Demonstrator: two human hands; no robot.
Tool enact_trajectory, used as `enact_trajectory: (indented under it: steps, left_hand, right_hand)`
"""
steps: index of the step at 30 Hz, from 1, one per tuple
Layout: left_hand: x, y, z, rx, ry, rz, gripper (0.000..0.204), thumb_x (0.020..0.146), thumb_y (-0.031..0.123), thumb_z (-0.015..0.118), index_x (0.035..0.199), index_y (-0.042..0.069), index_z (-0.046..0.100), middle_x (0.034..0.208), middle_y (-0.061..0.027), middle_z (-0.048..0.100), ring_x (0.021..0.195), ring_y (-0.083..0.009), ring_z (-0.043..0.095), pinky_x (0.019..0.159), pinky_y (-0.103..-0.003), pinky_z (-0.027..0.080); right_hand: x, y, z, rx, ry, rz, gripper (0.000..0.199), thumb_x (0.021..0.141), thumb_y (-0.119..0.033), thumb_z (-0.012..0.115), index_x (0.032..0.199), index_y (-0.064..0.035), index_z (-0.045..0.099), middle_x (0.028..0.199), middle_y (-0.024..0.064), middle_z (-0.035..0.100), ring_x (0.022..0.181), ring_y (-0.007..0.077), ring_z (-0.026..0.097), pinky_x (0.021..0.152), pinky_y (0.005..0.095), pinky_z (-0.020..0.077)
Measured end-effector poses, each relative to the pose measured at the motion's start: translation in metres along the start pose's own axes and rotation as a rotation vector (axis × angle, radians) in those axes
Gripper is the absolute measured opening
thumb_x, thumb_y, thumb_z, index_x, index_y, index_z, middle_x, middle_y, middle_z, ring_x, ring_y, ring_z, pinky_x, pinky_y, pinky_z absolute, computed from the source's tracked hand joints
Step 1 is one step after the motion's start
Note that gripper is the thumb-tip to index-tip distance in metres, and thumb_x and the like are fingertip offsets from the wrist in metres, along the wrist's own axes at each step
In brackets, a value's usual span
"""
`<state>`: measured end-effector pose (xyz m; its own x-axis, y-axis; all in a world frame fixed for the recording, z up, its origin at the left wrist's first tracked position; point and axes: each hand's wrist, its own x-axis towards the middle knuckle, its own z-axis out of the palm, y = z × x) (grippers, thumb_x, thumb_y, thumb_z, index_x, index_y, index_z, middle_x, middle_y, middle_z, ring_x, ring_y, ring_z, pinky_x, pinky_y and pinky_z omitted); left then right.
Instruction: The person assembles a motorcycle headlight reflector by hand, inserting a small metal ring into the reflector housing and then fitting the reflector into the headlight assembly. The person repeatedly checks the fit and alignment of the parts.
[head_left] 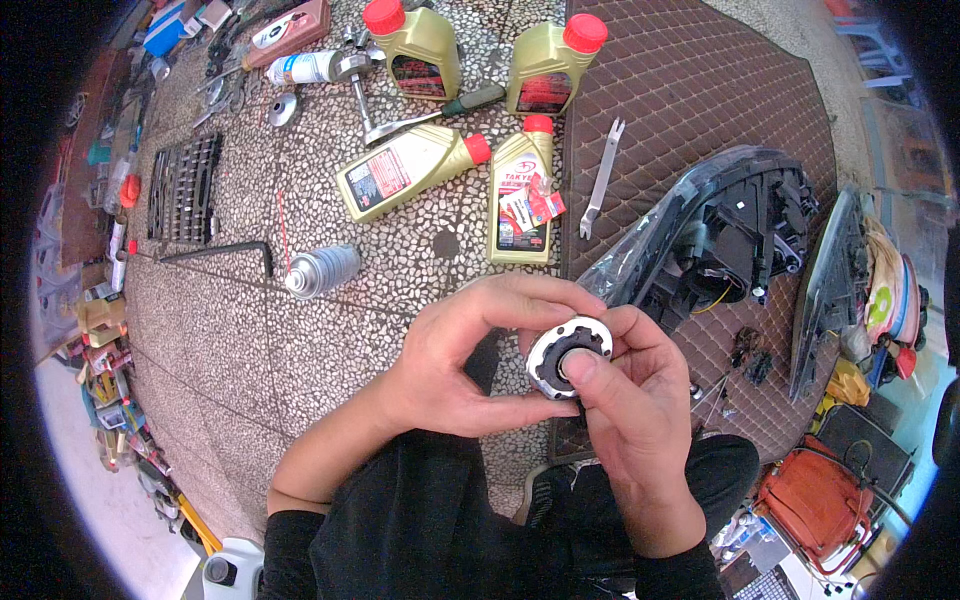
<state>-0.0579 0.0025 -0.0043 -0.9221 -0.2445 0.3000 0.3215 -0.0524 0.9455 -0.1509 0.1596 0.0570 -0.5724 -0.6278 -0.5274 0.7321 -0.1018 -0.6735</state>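
Above the lap, near picture centre, sat a round metal part, pinched between both hands. Left hand curled around its 9 o'clock side, grip narrow, fingers arched over the top and thumb beneath. Right hand closed on the 3 o'clock side, thumb pressed flat onto the dark middle. Looked silvery at the rim, notched around the edge, black inside; probably hard, smooth and small enough to slip.

Could easily have dropped from such a fingertip hold onto the pebbled floor, likely bouncing and rolling away. Could also have pinched the thumb, pressed as it was into the centre. Notched edges might have scraped skin.

At 12 o'clock stood and lay four olive oil bottles with red caps, glossy plastic, plus a flat metal wrench on a brown quilted mat. At 10 o'clock lay a ribbed silver spray can. At 2 o'clock rested a car headlight, clear-lensed, black-bodied.
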Motion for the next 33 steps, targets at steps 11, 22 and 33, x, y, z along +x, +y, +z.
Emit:
enact_trajectory:
  steps: [11,22,33]
  left_hand:
    - [0.0007,0.0003,0.0029,-0.023,0.008,-0.007,0.076,0.067,0.003,0.096,0.13,0.005,0.053,0.129,-0.0286,0.061,0.122,-0.0366,0.064,0.101,-0.049,0.054]
    - [0.0024,-0.003,0.0048,-0.007,0.02,0.034,0.078,0.067,0.002,0.096,0.131,0.005,0.051,0.129,-0.0285,0.061,0.123,-0.0374,0.063,0.102,-0.05,0.055]
    - [0.0017,-0.0037,0.0061,0.025,0.046,0.054,0.078,0.068,0.004,0.096,0.132,0.006,0.051,0.131,-0.0281,0.061,0.123,-0.037,0.063,0.102,-0.049,0.054]
  right_hand:
    - [-0.0013,-0.0015,0.0014,-0.05,0.038,-0.006,0.022,0.091,-0.002,0.077,0.107,0.0012,0.063,0.102,0.0098,0.071,0.092,0.0122,0.069,0.08,0.0259,0.057]
    - [-0.003,0.0025,0.004,-0.028,0.085,-0.028,0.015,0.092,-0.001,0.075,0.103,0.0007,0.064,0.099,0.0103,0.071,0.088,0.0118,0.068,0.079,0.026,0.0569]
    - [-0.0001,0.0038,0.0048,0.074,0.071,-0.03,0.016,0.092,0.001,0.074,0.102,-0.0009,0.062,0.099,0.0107,0.072,0.09,0.0128,0.069,0.082,0.0269,0.0566]
